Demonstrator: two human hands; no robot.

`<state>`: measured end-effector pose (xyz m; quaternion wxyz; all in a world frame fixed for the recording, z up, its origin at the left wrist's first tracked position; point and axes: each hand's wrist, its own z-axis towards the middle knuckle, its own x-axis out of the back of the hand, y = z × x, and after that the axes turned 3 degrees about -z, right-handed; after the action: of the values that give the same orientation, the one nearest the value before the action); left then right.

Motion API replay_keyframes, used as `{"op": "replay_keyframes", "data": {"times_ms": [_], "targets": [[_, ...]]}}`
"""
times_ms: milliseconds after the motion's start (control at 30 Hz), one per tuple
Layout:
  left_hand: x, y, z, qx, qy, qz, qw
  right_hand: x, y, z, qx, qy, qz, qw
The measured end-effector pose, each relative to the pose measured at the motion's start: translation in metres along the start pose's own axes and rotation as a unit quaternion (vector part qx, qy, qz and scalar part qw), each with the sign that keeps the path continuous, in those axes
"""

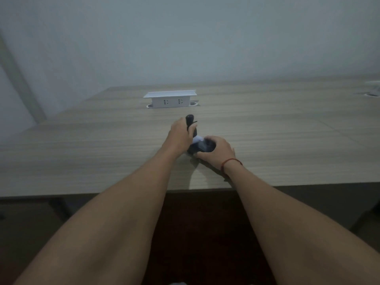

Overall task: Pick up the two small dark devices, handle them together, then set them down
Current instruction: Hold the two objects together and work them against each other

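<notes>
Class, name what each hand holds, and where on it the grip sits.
Left hand grips the slim dark device around its middle. Right hand wraps the rounder dark device from its right side.

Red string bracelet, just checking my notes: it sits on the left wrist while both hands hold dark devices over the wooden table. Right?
Not quite. The head view shows the red string bracelet on the right wrist; both hands do hold dark devices over the wooden table.

The left hand (179, 133) and the right hand (216, 151) meet over the middle of the table (82, 153), each around one device. The upright device (190, 124) is behind the low device (202, 146). The socket box (170, 99) sits farther back on the table.
</notes>
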<state>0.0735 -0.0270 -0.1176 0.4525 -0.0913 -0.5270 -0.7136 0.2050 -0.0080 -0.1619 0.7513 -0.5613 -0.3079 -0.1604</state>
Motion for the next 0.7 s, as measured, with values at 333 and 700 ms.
{"op": "replay_keyframes", "data": {"times_ms": [333,700], "targets": [[-0.003,0.012,0.004,-0.029,0.01,-0.011,0.999,-0.004,0.002,0.003,-0.016,-0.005,0.015,1.0],[0.001,0.002,0.005,-0.004,0.028,-0.049,0.998,-0.003,0.004,0.006,-0.014,-0.001,0.014,1.0]]}}
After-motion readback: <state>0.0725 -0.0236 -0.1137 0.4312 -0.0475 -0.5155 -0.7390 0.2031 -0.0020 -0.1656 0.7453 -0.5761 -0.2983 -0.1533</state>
